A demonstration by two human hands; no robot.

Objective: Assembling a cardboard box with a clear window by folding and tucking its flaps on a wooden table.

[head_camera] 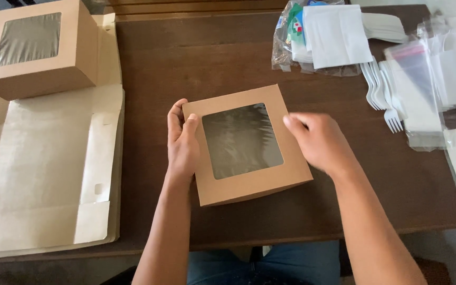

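A square brown cardboard box point(249, 182) with a clear plastic window in its lid stands on the dark wooden table point(196, 58) in front of me. My left hand point(181, 140) grips the box's left edge, thumb on the lid. My right hand point(319, 140) rests on the lid's right side, fingers bent and a little blurred.
A second closed window box point(38, 47) stands at the far left on a stack of flat unfolded cardboard boxes point(43, 174). At the back right lie white napkins in a plastic bag point(328, 34), white plastic forks point(383, 95) and clear bags with white paper bags point(444, 74).
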